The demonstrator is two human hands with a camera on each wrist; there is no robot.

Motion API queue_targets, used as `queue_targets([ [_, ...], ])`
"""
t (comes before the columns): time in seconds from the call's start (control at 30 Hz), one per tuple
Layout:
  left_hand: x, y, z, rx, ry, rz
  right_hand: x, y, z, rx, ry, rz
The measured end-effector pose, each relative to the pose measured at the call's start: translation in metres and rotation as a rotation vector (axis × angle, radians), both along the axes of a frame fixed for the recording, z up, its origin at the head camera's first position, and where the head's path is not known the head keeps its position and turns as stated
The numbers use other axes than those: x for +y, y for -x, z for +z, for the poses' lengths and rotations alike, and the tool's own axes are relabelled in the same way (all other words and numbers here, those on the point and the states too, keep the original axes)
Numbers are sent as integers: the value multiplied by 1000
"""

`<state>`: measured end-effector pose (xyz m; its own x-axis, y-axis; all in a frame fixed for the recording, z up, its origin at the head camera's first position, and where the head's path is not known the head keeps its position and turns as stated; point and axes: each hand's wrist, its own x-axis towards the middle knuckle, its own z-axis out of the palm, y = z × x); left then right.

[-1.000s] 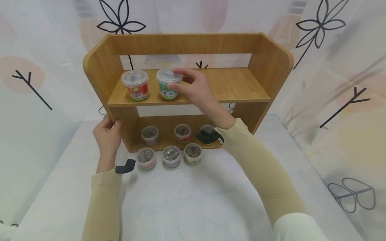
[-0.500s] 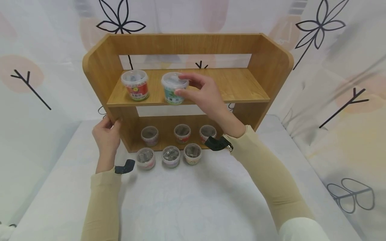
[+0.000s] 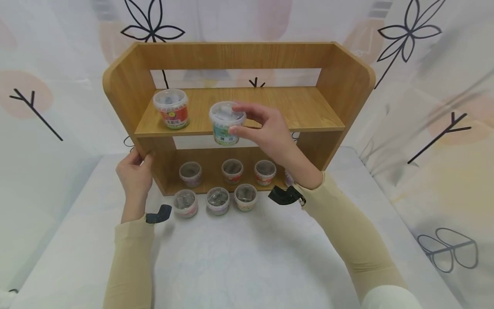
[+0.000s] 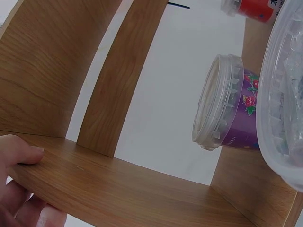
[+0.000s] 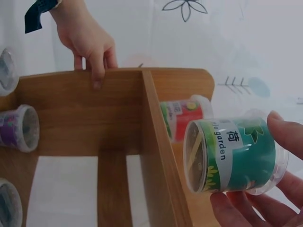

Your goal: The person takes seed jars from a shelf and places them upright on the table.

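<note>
Change: since a second ago the green tub (image 3: 226, 123) has come off the upper shelf (image 3: 293, 111); it stood beside the red tub (image 3: 171, 109) and now hangs out in front of the shelf's front edge, lower and nearer the person.
Shelf unit: a two-level wooden rack (image 3: 347, 81) stands on a white-covered bench (image 3: 239, 257) against a curtain printed with leaves.
Left hand: the left hand (image 3: 134, 175) grips the front edge of the rack's left side panel, fingers curled round the board; the left wrist view shows the fingertips (image 4: 21, 155) pressed on the wood.
Right hand: the right hand (image 3: 270, 133) clasps the green tub from its right side, thumb and fingers wrapped about the lid rim and wall.
Key relation: the tub stands upright, its long axis vertical, to the left of the right palm and clear of the shelf board; the right hand is on it, the left hand well apart at the rack's side.
Red tub: alone on the upper shelf, near the left panel.
Small tubs: three sit on the lower shelf (image 3: 227, 171) and three more on the bench just in front of it (image 3: 218, 200).
</note>
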<state>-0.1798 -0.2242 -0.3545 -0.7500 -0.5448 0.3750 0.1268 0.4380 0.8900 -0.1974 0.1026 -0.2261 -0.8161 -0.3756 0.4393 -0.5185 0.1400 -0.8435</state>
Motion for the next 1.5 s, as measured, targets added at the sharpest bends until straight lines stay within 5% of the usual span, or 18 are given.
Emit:
queue_targets([
  [0.7,-1,-1,-1,17,6,-7,21,-24,-22,-4,25,89],
  [1.5,-1,1,-3,31,1,-4,55,-25,-68,-23,-46,88],
])
